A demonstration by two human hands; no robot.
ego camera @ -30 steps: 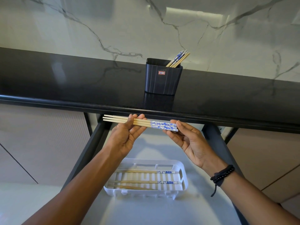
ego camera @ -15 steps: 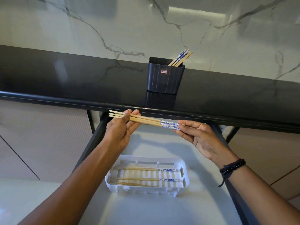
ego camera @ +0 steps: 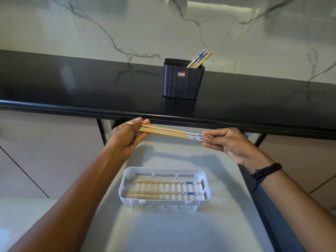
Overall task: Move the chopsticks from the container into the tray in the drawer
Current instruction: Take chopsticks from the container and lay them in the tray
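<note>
Clamping chopsticks (ego camera: 163, 131) at opposite ends, left hand (ego camera: 127, 137) and right hand (ego camera: 229, 142); container (ego camera: 181, 86) sticker (ego camera: 181, 74) illegible.

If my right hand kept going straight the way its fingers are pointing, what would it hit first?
The right hand points leftward along the held chopsticks, pinching their blue-patterned ends. Going straight on, it would probably meet the left hand, which grips the plain ends, first.
</note>
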